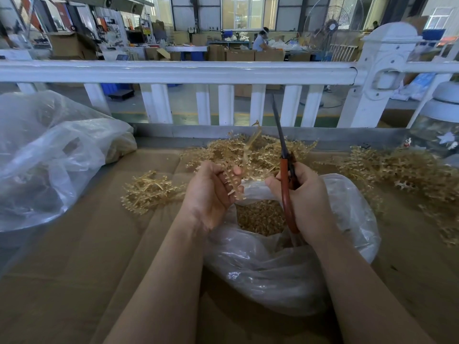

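Observation:
My left hand (pixel 211 192) grips a beige plastic sprue strip (pixel 233 180) with small toothed parts along it, held just above the mouth of a clear plastic bag (pixel 285 264). My right hand (pixel 305 202) holds scissors (pixel 285 167) with red-orange handles, their dark blades together and pointing up and away. Inside the bag lies a heap of small beige cut pieces (pixel 260 217). The strip's far end rises over the pile behind it.
Tangles of beige sprues lie on the cardboard-covered table (pixel 74 269): one pile (pixel 248 150) behind my hands, one (pixel 146 192) at left, one (pixel 407 175) at right. A large filled clear bag (pixel 49 155) sits at left. A white railing (pixel 198 70) runs along the far edge.

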Available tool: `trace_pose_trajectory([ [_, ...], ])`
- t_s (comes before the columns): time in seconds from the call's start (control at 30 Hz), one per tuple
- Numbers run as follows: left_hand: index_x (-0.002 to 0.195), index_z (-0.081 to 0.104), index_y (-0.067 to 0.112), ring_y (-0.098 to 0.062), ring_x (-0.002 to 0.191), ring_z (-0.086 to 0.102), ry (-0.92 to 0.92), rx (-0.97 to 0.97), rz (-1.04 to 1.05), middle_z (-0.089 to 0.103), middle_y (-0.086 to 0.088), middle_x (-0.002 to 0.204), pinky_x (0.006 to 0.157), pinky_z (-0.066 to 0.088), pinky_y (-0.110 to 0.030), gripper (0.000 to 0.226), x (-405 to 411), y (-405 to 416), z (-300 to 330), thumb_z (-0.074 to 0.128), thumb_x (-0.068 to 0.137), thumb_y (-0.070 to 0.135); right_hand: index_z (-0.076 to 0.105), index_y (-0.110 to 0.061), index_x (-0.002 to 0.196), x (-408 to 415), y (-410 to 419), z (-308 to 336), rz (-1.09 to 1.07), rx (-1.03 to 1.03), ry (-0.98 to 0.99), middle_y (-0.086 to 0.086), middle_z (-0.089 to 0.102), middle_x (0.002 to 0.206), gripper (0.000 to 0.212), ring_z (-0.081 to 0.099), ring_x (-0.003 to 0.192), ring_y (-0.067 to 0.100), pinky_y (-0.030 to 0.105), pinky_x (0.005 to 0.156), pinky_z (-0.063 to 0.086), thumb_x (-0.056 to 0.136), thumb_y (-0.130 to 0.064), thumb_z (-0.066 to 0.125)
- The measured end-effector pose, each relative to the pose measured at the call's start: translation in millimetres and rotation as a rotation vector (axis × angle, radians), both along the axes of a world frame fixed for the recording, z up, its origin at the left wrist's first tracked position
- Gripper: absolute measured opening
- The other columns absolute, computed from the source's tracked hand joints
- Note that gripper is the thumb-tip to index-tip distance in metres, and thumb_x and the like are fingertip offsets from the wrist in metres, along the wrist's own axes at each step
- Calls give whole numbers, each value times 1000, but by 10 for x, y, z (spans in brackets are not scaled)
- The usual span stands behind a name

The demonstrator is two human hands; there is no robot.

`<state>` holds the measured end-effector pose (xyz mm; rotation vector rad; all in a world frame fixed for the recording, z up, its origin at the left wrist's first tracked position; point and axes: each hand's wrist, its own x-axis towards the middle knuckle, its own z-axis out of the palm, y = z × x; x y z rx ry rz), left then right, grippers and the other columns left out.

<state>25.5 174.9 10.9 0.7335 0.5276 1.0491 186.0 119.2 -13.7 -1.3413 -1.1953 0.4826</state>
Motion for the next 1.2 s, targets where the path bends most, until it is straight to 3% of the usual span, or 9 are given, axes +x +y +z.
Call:
trace_pose_trajectory([
  [0.2, 93, 53, 11, -13, 56, 57, 229, 97, 113, 60, 0, 63, 60, 55, -30, 18, 18, 35, -90, 47, 102, 25, 61, -29, 86, -13, -3, 0, -30, 44, -59, -21, 65, 73, 18, 61, 69, -6, 8, 60, 47, 87, -21, 77],
  [0.33, 105, 57, 12, -14, 70, 65, 253, 195, 50, 66, 3, 76, 69, 56, -31, 64, -3, 36, -123, 83, 66, 54, 62, -30, 85, -12, 6, -17, -65, 49, -85, -20, 67, 79, 14, 63, 74, 0, 14, 62, 49, 90, -25, 74],
  [0.47, 107, 53, 19, -12, 73, 65, 212, 297, -62, 65, 5, 84, 69, 58, -32, 83, -31, 35, -130, 98, 40, 35, 61, -30, 83, -19, -4, -6, -61, 69, -82, -22, 65, 73, 16, 61, 70, -3, 11, 60, 47, 90, -24, 75],
  [0.67, 99, 54, 12, -20, 82, 63, 286, 388, -3, 61, -7, 92, 65, 57, -30, 47, -2, 30, -170, 76, 67, -15, 61, -29, 81, -33, -12, 17, -83, 58, -62, -17, 64, 69, 16, 61, 69, -1, 11, 60, 45, 87, -31, 77],
  [0.77, 93, 54, 12, -21, 83, 60, 303, 469, 103, 59, -7, 87, 77, 57, -34, 41, 8, 54, -195, 68, 70, -20, 65, -26, 79, -57, -41, 52, -52, 42, 7, -14, 68, 70, 24, 64, 68, 1, 12, 60, 48, 81, -47, 77],
  [0.87, 91, 55, 16, -13, 77, 59, 314, 513, 159, 60, 1, 81, 72, 54, -26, 44, 45, 31, -182, 64, 72, -22, 67, -22, 76, -78, -65, 97, -21, -24, 16, -11, 69, 68, 46, 65, 65, 2, 13, 58, 49, 65, -66, 74],
  [1.03, 91, 56, 14, -18, 81, 61, 281, 501, 129, 61, -3, 81, 75, 54, -31, 43, 63, 15, -164, 63, 73, -24, 67, -23, 79, -74, -29, 74, 34, -91, -1, -2, 71, 76, 20, 68, 75, 15, 32, 70, 57, 77, -32, 85],
  [1.13, 92, 58, 9, -21, 82, 67, 197, 402, 61, 66, -8, 83, 73, 56, -31, 37, 7, 40, -148, 66, 68, -18, 68, -16, 81, -46, -21, 56, 37, -68, 67, -7, 68, 67, 18, 64, 64, 6, 20, 61, 52, 78, -22, 85],
  [1.2, 94, 62, 7, -22, 83, 69, 227, 367, 22, 72, -11, 87, 70, 58, -28, 31, -33, 49, -147, 67, 70, -12, 65, -6, 83, -28, -25, 49, 50, -52, 152, -4, 62, 64, 24, 59, 61, 9, 22, 61, 51, 78, -19, 84],
])
